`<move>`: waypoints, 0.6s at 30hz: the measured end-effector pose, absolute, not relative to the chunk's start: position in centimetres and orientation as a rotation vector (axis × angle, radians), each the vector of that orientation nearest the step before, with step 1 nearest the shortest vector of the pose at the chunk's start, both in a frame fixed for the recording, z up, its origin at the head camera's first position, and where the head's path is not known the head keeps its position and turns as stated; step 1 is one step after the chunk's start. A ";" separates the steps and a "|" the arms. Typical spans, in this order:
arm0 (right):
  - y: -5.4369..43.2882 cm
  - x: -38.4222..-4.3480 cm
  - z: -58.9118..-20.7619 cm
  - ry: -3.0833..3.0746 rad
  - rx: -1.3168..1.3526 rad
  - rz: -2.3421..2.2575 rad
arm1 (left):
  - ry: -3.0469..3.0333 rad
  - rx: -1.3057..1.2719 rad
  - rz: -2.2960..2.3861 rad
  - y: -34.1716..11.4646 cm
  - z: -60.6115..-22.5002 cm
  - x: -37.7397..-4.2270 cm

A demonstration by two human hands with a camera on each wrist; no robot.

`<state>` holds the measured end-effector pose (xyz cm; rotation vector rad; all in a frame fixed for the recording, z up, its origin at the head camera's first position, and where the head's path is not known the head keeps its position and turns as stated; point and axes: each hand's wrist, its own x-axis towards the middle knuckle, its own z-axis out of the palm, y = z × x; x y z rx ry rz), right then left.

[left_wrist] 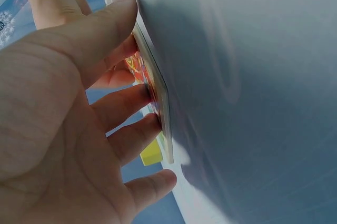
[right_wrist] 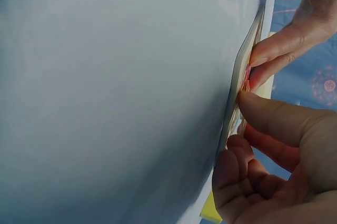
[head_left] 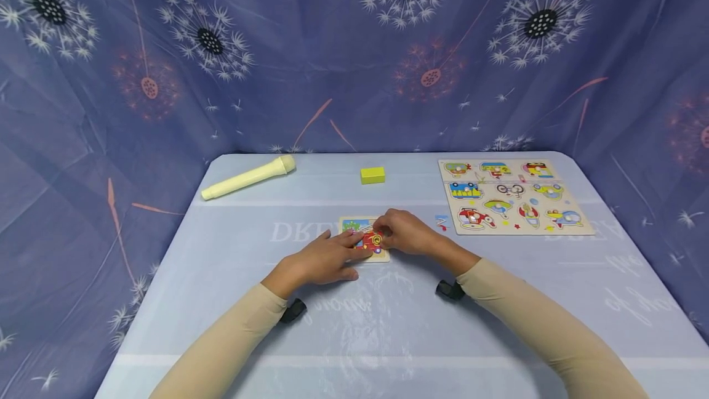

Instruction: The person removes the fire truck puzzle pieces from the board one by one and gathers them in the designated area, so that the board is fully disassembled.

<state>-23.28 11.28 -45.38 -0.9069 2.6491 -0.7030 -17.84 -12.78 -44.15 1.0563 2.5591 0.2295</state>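
Note:
A small wooden picture puzzle (head_left: 356, 225) lies flat on the table, showing a red fire engine (head_left: 368, 241) with a yellow hose coil. From the left, my left hand (head_left: 324, 260) rests its fairly straight fingertips on the picture; its thumb is close to the near edge. In the left wrist view the fingers (left_wrist: 129, 105) touch the board's face. My right hand (head_left: 407, 232) pinches a puzzle piece at the board's right side between thumb and curled index finger. The right wrist view shows the thumb (right_wrist: 274, 116) against it; the fingers hide most of the piece.
Behind the puzzle stands a yellow block (head_left: 373, 175). A pale yellow toy microphone-shaped stick (head_left: 249, 177) lies at the back left. At the back right is a large wooden peg puzzle (head_left: 520, 226) with vehicle pieces. A patterned curtain (head_left: 310, 48) encloses the table.

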 end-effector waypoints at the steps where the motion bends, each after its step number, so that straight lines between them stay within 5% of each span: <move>1: 11.3 -23.2 -45.4 2.650 -0.906 -0.706 | 2.559 1.056 0.228 -12.8 -44.2 -17.8; 18: 17.2 -21.7 -44.7 2.611 -0.715 -0.972 | 2.582 1.049 0.196 -12.8 -44.5 -17.6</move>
